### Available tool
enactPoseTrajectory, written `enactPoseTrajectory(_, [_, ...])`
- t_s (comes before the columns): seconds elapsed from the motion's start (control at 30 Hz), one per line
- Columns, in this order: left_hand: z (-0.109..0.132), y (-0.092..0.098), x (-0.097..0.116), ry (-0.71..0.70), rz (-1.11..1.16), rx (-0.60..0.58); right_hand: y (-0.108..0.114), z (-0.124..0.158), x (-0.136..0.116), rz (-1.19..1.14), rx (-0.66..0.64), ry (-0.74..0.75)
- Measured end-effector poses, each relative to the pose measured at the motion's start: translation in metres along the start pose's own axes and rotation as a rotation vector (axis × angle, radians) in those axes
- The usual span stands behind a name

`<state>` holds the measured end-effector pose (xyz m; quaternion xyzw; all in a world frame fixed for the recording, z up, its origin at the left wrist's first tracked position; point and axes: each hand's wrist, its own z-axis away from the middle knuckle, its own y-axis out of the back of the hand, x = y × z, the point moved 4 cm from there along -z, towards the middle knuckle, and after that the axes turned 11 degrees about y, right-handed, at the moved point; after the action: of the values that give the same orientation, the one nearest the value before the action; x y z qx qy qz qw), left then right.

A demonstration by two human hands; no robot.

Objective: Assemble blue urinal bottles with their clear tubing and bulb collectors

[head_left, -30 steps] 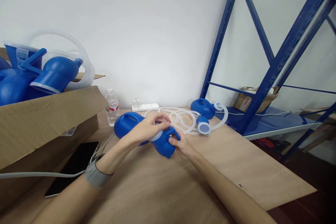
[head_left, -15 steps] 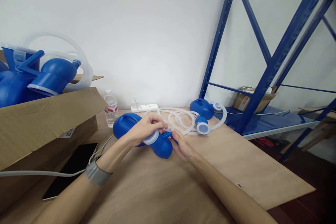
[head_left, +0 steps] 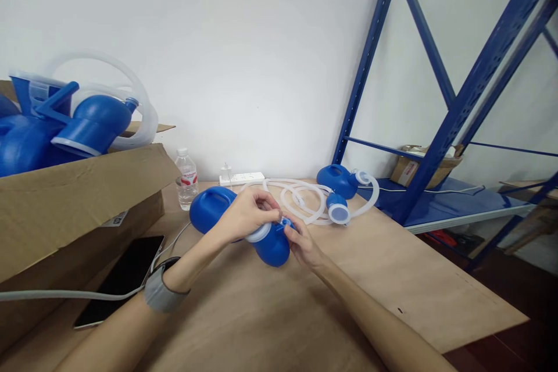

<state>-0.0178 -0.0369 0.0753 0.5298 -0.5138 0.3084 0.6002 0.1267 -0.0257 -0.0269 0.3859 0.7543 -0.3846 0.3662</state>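
Observation:
A blue plastic jug point(head_left: 209, 213) with a handle lies on the wooden table point(head_left: 305, 308), joined by a white ring to a blue funnel part point(head_left: 274, 247). My left hand point(head_left: 244, 213) is wrapped over the joint between them. My right hand point(head_left: 301, 241) pinches a small blue fitting at the funnel's far end. A clear hose point(head_left: 300, 200) coils on the table just beyond both hands.
A second blue jug point(head_left: 335, 180) with its funnel lies among the hose coils. A cardboard box point(head_left: 74, 197) of more blue jugs stands at left, beside a phone point(head_left: 122, 279), a grey cable and a water bottle point(head_left: 185, 179). A power strip point(head_left: 242, 176) lies by the wall. Blue shelving point(head_left: 436, 145) stands at right.
My right hand's fingers have shifted up onto the small fitting at the funnel's end. The jug and my left hand have barely moved.

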Motion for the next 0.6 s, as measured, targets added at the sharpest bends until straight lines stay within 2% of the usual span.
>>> enactPoseTrajectory(0.2, [0.004,-0.001,0.005,-0.005,-0.125,-0.020,0.008,0.002,0.002,0.183,0.145,0.099])
enactPoseTrajectory(0.43, [0.007,0.000,0.007,-0.012,-0.411,-0.066,-0.004,0.003,-0.015,0.384,0.011,0.206])
enactPoseTrajectory(0.6, [0.009,-0.007,0.007,-0.064,-0.413,-0.222,-0.011,0.004,-0.023,0.402,-0.055,0.243])
